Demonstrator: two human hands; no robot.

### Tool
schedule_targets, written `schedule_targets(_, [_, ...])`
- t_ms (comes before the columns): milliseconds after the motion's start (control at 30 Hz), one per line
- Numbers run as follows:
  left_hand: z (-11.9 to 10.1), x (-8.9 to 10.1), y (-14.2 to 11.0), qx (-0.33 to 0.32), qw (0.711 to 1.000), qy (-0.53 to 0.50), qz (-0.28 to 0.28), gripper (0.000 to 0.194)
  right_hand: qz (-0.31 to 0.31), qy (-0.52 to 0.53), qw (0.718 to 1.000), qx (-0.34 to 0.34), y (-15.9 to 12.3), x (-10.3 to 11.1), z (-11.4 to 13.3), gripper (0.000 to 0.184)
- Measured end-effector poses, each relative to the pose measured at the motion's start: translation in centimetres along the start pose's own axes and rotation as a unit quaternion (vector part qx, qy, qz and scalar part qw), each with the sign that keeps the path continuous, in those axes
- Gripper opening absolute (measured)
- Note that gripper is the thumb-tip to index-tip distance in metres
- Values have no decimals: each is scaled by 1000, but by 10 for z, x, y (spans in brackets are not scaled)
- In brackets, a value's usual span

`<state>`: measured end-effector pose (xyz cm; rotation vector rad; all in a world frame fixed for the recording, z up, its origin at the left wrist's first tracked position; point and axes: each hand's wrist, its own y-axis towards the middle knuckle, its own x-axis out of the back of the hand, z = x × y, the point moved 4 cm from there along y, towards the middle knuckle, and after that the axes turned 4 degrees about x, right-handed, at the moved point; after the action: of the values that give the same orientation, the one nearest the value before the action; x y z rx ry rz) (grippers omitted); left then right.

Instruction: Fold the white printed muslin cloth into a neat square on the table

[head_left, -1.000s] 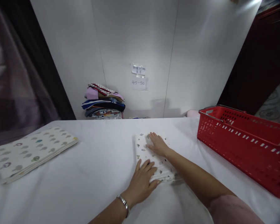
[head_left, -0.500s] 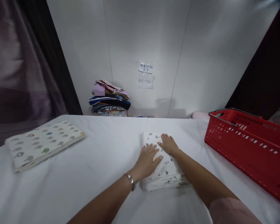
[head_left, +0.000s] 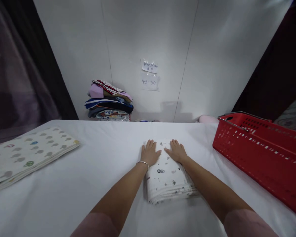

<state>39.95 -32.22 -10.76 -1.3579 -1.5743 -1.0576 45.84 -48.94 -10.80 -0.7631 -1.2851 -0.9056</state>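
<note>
Two flat hands on a folded cloth point(head_left: 166, 179).
From here I see the left hand point(head_left: 150, 154) and right hand point(head_left: 177, 151) palms down, slightly apart, fingers open, clamped on nothing, resting on the cloth's far end; it lies on the table point(head_left: 101, 151) between a folded dotted cloth point(head_left: 39, 148) on the left and a red basket point(head_left: 256, 168) on the right. The step looks like pressing or smoothing; the near edge shows slightly uneven layers, so I'd judge any next move calls for even pressure and care not to let them slip.
</note>
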Motion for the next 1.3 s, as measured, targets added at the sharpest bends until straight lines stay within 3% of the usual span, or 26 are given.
schedule_targets(233, [-4,2,2,4,1000,11,-4,61,23,12,999,36,-4,7,-7,77])
schedule_targets(400, [-11,20,1,22,998,-2,53,66,44,35,997,45,-17,29,2,70])
schedule_targets(467, [-15,31,-12,16,998,-15,55,69,39,42,997,59,-35,41,8,69])
schedule_targets(567, [-24,39,-54,-51,997,-30,41,69,-4,42,992,115,-76,50,18,73])
schedule_targets(633, [-30,33,-87,-117,991,-26,53,69,-10,38,989,145,-103,44,20,74])
schedule_targets(700, [-34,24,-113,-161,984,-22,69,65,22,44,989,136,-122,31,17,73])
schedule_targets(767, [-36,16,-124,-165,984,-21,72,61,50,59,990,117,-130,20,13,72])
schedule_targets(900, [-37,16,-123,-153,986,-35,55,53,35,123,984,123,-127,20,8,67])
schedule_targets(1000, [-33,23,-128,-144,987,-71,32,47,-17,266,961,74,-131,31,-1,65])
schedule_targets(1100, [-28,28,-145,-160,984,-84,2,47,-89,411,907,-36,-150,39,-21,59])
schedule_targets(1167, [-29,26,-158,-208,976,-60,-10,51,-96,451,882,-99,-165,38,-34,54])
schedule_targets(1300, [-34,21,-169,-263,964,-3,-29,48,-70,462,869,-161,-182,30,-51,53])
